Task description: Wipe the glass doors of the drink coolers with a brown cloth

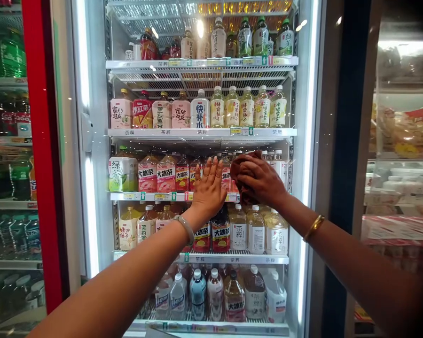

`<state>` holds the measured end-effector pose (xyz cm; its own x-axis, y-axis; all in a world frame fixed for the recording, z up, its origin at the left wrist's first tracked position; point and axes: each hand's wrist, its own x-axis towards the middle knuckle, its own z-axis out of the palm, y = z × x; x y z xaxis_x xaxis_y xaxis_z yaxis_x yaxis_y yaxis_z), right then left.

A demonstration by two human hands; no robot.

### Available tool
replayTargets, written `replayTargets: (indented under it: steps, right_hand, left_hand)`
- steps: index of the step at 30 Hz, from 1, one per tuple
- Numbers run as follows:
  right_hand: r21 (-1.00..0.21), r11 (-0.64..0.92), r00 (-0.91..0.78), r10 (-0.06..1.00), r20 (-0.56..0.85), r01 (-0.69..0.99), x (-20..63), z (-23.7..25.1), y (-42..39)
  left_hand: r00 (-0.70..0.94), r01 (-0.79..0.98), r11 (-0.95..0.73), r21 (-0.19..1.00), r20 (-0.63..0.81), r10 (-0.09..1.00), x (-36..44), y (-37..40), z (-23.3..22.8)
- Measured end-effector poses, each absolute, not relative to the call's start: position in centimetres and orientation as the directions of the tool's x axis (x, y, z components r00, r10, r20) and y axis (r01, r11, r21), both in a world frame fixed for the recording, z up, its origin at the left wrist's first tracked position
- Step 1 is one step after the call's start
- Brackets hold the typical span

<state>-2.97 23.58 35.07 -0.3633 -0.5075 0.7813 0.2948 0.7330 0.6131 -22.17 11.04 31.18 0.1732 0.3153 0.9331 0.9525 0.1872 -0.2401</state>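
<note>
My left hand (208, 190) lies flat with its fingers stretched upward against the glass door (183, 146) of a lit drinks cooler. A grey bangle circles that wrist. To its right, my right hand (262, 180) presses a brown cloth (237, 170) to the same glass, its fingers bent over the fabric. The wrist there carries a gold bangle. Behind the glass, at hand height, stands a row of bottles with red labels (165, 176). Both hands and the cloth cover part of that row.
Several shelves of bottled drinks (200, 110) fill the cooler behind the glass. A red post (42, 141) separates it from another drinks cooler (14, 202) on the left. Past a dark frame (352, 141) on the right are shelves with packaged goods (409, 122).
</note>
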Motion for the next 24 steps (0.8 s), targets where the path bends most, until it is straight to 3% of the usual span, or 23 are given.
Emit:
replayTargets:
  steps: [5, 13, 15, 18, 20, 24]
  right_hand:
    - [0.472, 0.789, -0.243, -0.406, 0.881, 0.394, -3.8, 37.6, 23.1]
    - [0.676, 0.692, -0.433, -0.544, 0.719, 0.254, 1.4, 33.9, 25.7]
    - [0.613, 0.725, -0.395, -0.488, 0.779, 0.315, 2.6, 34.7, 26.8]
    - [0.359, 0.829, -0.175, -0.314, 0.933, 0.429, 1.6, 36.6, 26.8]
    - [0.28, 0.857, -0.095, -0.266, 0.959, 0.433, 0.2, 37.0, 26.1]
    - [0.492, 0.799, -0.307, -0.4, 0.864, 0.345, 0.1, 34.7, 25.6]
  left_hand:
    - [0.119, 0.968, 0.174, -0.179, 0.945, 0.306, -19.6, 12.8, 32.5]
    - [0.198, 0.96, 0.126, -0.25, 0.924, 0.327, -18.5, 13.9, 31.5]
    - [0.195, 0.96, 0.133, -0.247, 0.927, 0.32, -18.1, 14.3, 31.3]
    - [0.134, 0.972, 0.147, -0.182, 0.948, 0.289, -16.9, 15.2, 31.8]
    - [0.118, 0.979, 0.13, -0.159, 0.953, 0.278, -16.0, 15.7, 32.2]
    - [0.144, 0.979, 0.099, -0.178, 0.948, 0.283, -15.6, 15.8, 32.2]
